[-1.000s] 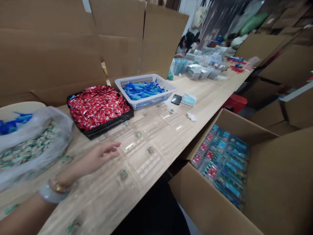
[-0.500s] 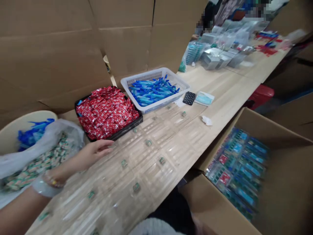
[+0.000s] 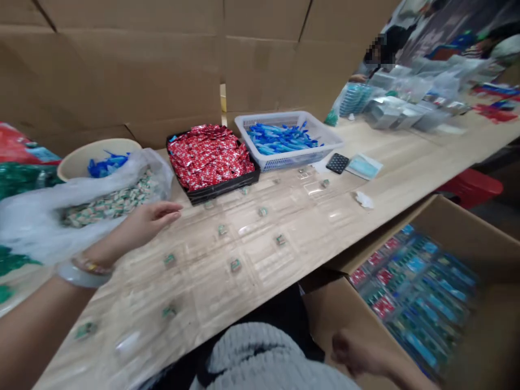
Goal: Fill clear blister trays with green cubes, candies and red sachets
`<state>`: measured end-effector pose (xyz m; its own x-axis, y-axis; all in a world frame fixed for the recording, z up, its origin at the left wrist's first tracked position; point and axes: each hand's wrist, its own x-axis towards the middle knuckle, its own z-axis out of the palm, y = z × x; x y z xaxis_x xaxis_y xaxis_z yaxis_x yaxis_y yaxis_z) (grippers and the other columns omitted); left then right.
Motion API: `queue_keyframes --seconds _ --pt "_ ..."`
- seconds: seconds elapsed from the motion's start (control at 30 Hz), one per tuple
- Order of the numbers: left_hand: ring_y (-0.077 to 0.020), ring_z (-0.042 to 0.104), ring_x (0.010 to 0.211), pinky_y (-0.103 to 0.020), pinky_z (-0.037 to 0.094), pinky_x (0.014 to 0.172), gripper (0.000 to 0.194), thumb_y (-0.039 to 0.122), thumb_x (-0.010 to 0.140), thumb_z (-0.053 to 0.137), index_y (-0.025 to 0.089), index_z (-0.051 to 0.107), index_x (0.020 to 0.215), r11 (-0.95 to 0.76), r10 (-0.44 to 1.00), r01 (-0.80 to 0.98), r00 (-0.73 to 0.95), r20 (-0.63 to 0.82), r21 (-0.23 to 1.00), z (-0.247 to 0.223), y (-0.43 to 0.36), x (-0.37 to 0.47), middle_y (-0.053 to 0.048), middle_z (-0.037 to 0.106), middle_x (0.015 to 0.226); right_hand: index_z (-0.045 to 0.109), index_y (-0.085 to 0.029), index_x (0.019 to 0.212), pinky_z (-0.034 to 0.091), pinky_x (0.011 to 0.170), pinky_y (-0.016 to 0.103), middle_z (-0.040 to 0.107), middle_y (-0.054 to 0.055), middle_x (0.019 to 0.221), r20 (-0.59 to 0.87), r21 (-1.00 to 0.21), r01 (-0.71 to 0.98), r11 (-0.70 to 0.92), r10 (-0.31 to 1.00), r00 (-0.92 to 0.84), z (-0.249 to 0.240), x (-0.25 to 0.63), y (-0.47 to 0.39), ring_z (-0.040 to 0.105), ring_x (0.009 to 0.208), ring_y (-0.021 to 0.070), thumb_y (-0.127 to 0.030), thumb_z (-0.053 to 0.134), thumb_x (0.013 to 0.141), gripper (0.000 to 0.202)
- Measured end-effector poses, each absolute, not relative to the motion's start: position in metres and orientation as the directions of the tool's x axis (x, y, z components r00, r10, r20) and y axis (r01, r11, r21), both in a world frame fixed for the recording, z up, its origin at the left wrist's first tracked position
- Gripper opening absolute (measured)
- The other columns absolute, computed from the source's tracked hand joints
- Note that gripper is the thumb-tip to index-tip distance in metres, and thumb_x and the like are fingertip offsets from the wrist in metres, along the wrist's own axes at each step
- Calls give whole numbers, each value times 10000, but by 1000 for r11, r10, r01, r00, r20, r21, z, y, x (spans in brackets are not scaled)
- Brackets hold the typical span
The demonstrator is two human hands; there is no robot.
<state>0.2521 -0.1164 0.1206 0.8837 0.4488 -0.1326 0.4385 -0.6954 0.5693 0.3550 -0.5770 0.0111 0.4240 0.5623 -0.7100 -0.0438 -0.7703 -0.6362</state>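
Note:
My left hand (image 3: 152,219) reaches over the table from the left, fingers stretched out with a small gap at the thumb, nothing seen in them. It is near clear plastic blister trays (image 3: 260,254), several with a small green and beige piece inside. Just beyond it stands a black box of red packets (image 3: 209,160). Beside my wrist lies a plastic bag of small green and beige pieces (image 3: 111,200). At the lower right, my right hand (image 3: 349,352) is blurred and dark beside the open carton; its fingers look curled, but what they hold, if anything, is unclear.
A white basket (image 3: 280,161) holds blue pieces, with a cream bowl (image 3: 67,169) at the left. A black dotted item (image 3: 337,163), a face mask (image 3: 364,166) and crumpled tissue (image 3: 364,200) lie rightward. An open carton (image 3: 483,227) holds filled packs. A person works at the far end.
The view has swung left, bringing green items and more of the bag into sight. My right hand has come into view by the carton. My left hand remains stretched out over the trays.

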Motion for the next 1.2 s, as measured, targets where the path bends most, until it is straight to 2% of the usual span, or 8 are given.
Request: queue_keyframes --seconds 0.13,0.3,0.43,0.53,0.67,0.77,0.97,1.2 --pt "-222 591 880 -312 458 796 448 505 745 433 185 634 986 -728 444 407 893 -74 551 130 -97 250 -38 650 1015 462 -181 581 333 405 207 347 -57 450 -644 -701 74 -709 674 363 40 429 -498 373 387 68 -414 512 670 254" --pt "-211 609 764 -285 466 714 420 435 782 367 155 668 865 -655 640 590 765 -69 472 118 -38 227 -46 684 828 544 -166 821 410 558 227 504 -16 600 -152 -890 359 -281 926 347 85 470 -321 484 566 103 -377 482 733 237" --pt "-224 575 946 -297 414 850 393 333 789 366 121 647 964 -585 781 730 624 5 352 83 21 197 -100 644 1021 599 -144 761 411 554 218 571 5 616 -15 -815 575 -72 995 102 81 448 -168 507 569 108 -265 450 761 192" --pt "-215 582 937 -281 416 832 349 278 776 400 119 647 966 -503 838 803 543 -47 319 52 53 193 -105 653 998 634 -136 888 433 714 220 647 46 838 49 -671 738 72 997 -53 67 418 -62 574 764 125 -141 429 767 238" --pt "-199 597 850 -264 422 761 296 265 782 423 151 658 920 -484 846 804 530 -49 346 20 80 216 -90 669 919 642 -162 963 401 837 248 618 82 1027 -34 -287 956 59 997 -72 47 390 37 550 969 174 -140 401 800 292" --pt "-211 569 887 -289 399 780 287 285 783 441 169 639 956 -484 857 801 515 6 352 6 91 236 -96 643 951 650 -139 949 415 803 307 628 136 971 -118 -136 991 3 993 -20 35 385 67 562 946 232 -145 418 786 284" --pt "-269 498 940 -362 368 774 348 446 718 537 183 631 925 -484 872 847 446 203 219 -8 93 256 -105 580 938 622 -191 993 417 766 284 634 84 978 -181 -110 994 -5 983 -15 19 395 77 575 914 207 -189 455 775 275" --pt "-258 471 935 -369 339 767 278 412 749 518 196 639 875 -449 891 864 414 185 226 -13 89 261 -91 556 916 625 -184 879 384 648 216 646 42 838 -162 -194 981 -8 986 -24 14 409 78 581 785 156 -177 487 742 194"
